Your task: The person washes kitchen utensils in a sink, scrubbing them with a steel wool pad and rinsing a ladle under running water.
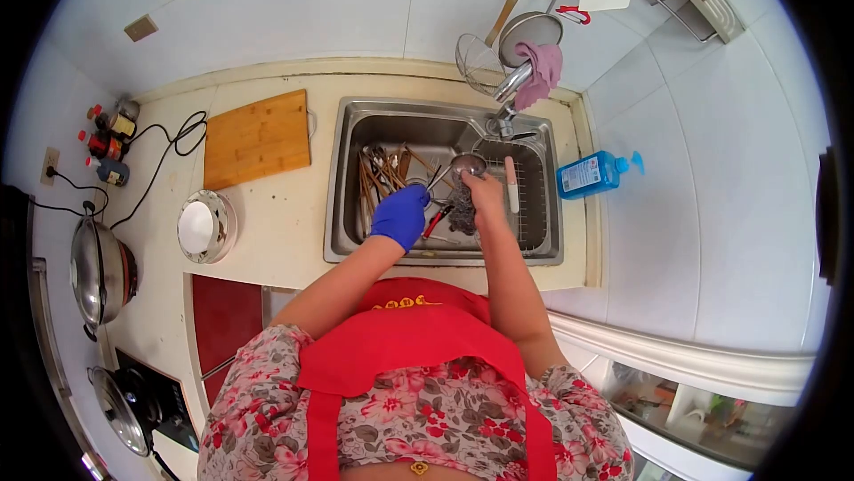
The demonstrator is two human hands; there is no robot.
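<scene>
Over the sink (pixel 333 214), my left hand (pixel 400 216), in a blue glove, is closed round the handle of a metal ladle (pixel 468 164). The ladle's round bowl points right, toward my bare right hand (pixel 483 196). That hand is closed on a grey steel wool scourer (pixel 461 212), with its fingertips at the ladle bowl. Wooden chopsticks (pixel 366 188) and metal cutlery (pixel 384 159) lie heaped in the sink's left side. Below my hands is a red-handled utensil (pixel 436 221), partly hidden. A pale-handled utensil (pixel 511 184) rests at the wire rack (pixel 531 205) on the right.
The faucet (pixel 507 116) carries a pink cloth (pixel 539 72). A blue soap bottle (pixel 592 175) stands right of the sink. Left are a cutting board (pixel 256 140), stacked bowls (pixel 205 227), sauce bottles (pixel 107 143) and a pan (pixel 96 269). Strainers (pixel 531 36) hang behind the faucet.
</scene>
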